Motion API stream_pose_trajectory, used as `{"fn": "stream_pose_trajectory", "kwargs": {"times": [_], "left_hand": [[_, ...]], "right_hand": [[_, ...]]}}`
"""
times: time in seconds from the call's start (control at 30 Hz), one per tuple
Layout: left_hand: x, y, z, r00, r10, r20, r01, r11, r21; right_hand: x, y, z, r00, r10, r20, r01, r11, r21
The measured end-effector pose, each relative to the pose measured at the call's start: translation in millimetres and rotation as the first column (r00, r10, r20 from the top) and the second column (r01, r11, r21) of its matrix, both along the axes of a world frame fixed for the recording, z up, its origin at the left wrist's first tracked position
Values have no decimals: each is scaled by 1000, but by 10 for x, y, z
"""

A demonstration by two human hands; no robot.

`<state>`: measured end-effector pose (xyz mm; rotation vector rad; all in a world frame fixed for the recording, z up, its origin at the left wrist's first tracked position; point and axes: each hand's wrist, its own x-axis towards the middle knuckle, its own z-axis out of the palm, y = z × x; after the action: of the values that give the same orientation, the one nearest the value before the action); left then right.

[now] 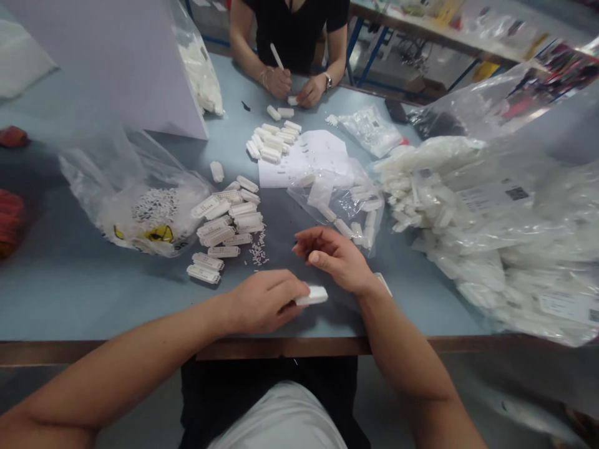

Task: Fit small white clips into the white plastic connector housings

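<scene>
My left hand [269, 300] holds a white plastic case [312, 295] by its left end, low over the table near the front edge. To its right, my right hand [334, 252] is raised with curled, parted fingers and nothing visible in it. Several white cases with rows of marks [223, 231] lie heaped left of my hands. Tiny white pieces [258, 251] are scattered beside that heap. Another white case [383, 284] lies partly hidden behind my right wrist.
A clear bag of tiny pieces [156, 209] stands at left. A bag of white parts [360, 209] lies beyond my right hand, and large bags [505, 231] fill the right side. Across the table a person's hands [297, 90] work near more white cases [271, 142] and paper [322, 149].
</scene>
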<state>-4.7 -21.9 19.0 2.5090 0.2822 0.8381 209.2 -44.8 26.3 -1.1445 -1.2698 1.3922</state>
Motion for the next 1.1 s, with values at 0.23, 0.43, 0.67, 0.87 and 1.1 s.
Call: {"fn": "stream_pose_trajectory", "kwargs": {"times": [0.23,0.43,0.67,0.87,1.1], "left_hand": [[-7,-93,10,939,-320,-123,320,947,-27],[24,-65,-38,940,-339,-46,339,941,-19],[-10,-15,-2,973,-224,55,229,964,-135],[0,109,34,952,304,-24,-276,827,-490],[96,190,-29,865,482,-138,-473,694,-543]], "right_hand": [[-384,132,-280,647,-135,750,-225,906,358],[-552,190,-433,239,-222,945,-463,830,312],[-414,183,-345,518,-235,823,-176,912,371],[-36,94,-116,706,-367,606,267,930,253],[-3,-64,103,694,-401,598,87,871,483]]}}
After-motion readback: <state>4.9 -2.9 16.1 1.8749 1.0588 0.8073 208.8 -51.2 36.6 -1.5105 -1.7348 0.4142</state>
